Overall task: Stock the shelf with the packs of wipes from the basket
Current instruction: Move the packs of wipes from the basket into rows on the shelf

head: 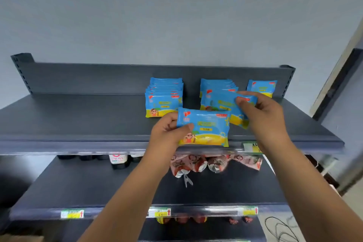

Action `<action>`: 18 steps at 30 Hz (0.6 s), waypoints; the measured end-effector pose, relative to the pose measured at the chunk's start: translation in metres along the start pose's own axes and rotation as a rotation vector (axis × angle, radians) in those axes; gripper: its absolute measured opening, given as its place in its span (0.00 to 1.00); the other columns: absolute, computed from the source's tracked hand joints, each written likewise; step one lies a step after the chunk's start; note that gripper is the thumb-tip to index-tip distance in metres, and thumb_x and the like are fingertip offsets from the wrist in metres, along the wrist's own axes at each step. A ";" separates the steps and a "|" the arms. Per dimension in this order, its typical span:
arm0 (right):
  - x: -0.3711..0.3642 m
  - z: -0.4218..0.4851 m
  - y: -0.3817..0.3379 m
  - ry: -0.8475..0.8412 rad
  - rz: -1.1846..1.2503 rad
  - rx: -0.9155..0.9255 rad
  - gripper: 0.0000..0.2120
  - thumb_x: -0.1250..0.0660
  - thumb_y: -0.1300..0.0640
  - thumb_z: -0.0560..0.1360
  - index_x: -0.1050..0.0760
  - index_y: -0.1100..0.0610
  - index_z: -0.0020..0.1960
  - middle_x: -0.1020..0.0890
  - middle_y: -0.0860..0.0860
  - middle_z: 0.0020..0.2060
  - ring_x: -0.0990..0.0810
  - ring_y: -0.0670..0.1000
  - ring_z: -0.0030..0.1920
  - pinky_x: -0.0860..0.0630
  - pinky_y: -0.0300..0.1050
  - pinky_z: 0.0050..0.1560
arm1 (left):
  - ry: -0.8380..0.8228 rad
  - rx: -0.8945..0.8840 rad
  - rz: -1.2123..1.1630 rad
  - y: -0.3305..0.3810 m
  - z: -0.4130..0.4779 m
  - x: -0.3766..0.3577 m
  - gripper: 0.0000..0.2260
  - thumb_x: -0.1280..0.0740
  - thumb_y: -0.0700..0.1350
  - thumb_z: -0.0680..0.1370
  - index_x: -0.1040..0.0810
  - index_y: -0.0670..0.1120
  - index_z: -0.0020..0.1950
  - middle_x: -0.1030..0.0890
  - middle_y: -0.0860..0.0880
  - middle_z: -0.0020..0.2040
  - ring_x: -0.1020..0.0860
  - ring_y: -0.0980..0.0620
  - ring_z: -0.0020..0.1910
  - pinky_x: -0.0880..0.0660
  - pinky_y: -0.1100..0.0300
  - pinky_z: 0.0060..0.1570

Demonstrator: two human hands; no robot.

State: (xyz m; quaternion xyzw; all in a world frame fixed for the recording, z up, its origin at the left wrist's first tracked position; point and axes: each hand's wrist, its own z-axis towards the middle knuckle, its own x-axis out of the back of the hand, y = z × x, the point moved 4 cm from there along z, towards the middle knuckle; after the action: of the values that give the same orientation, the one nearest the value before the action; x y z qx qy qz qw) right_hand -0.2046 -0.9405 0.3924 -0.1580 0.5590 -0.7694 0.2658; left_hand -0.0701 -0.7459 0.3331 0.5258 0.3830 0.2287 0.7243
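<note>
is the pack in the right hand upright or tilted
Tilted: the pack in the right hand slants down to the right, unlike the upright row.

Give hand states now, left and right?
Left hand: closed on a wipes pack.
Right hand: closed on another wipes pack.

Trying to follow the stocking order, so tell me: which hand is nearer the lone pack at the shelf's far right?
Right. The right hand sits just below-left of the lone pack; the left hand is much farther left.
</note>
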 end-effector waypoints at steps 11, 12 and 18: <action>0.061 0.078 0.006 0.089 -0.023 0.085 0.07 0.28 0.55 0.78 0.15 0.43 0.49 0.17 0.61 0.44 0.19 0.55 0.44 0.18 0.69 0.48 | -0.001 0.021 0.125 -0.015 0.070 -0.090 0.10 0.27 0.33 0.76 0.19 0.40 0.56 0.13 0.44 0.51 0.16 0.49 0.47 0.19 0.44 0.58; 0.065 0.083 0.007 0.120 -0.027 0.094 0.06 0.28 0.55 0.78 0.15 0.44 0.49 0.16 0.62 0.46 0.19 0.54 0.44 0.18 0.68 0.48 | -0.007 0.009 0.139 -0.016 0.078 -0.094 0.10 0.28 0.33 0.76 0.19 0.39 0.56 0.13 0.42 0.51 0.16 0.48 0.46 0.19 0.45 0.56; 0.078 0.105 0.017 0.240 -0.067 0.146 0.05 0.30 0.56 0.80 0.17 0.48 0.53 0.15 0.53 0.45 0.16 0.47 0.45 0.19 0.47 0.41 | -0.017 -0.035 0.270 -0.039 0.116 -0.097 0.07 0.29 0.33 0.78 0.19 0.40 0.55 0.13 0.47 0.46 0.17 0.55 0.41 0.22 0.62 0.43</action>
State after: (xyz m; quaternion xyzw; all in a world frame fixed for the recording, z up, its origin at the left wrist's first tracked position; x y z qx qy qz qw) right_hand -0.2071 -1.0714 0.4067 -0.0635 0.5235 -0.8299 0.1819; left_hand -0.0389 -0.8987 0.3452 0.5616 0.2987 0.3264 0.6992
